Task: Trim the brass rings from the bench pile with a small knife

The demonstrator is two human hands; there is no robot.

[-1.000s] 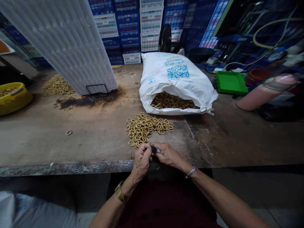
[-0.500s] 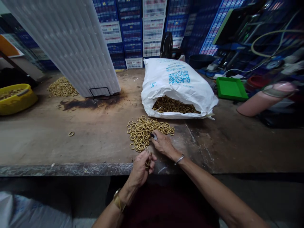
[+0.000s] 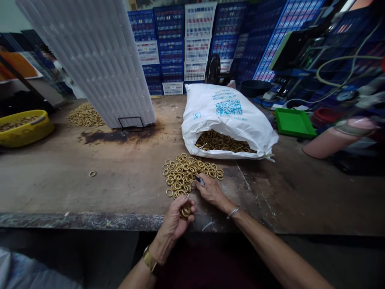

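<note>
My left hand is at the table's front edge, palm turned up and fingers curled around several brass rings. Just beyond it, a loose pile of brass-coloured rings lies on the brown tabletop. At the pile's right side, my right hand is closed on a small grey tool with a dark tip; its exact kind is hard to make out. The tool's tip points at the rings. Behind the pile, a white woven sack lies on its side, its mouth showing more rings.
One ring lies apart on the left. Further back are a yellow basin, another ring heap and a tall ribbed translucent panel. A green tray and pink bottle stand right. A person shows behind the panel.
My left hand has rolled open a little, so the rings in it show more. My right hand has drawn slightly back with the tool. The view has tilted up, and a person now appears at left.
</note>
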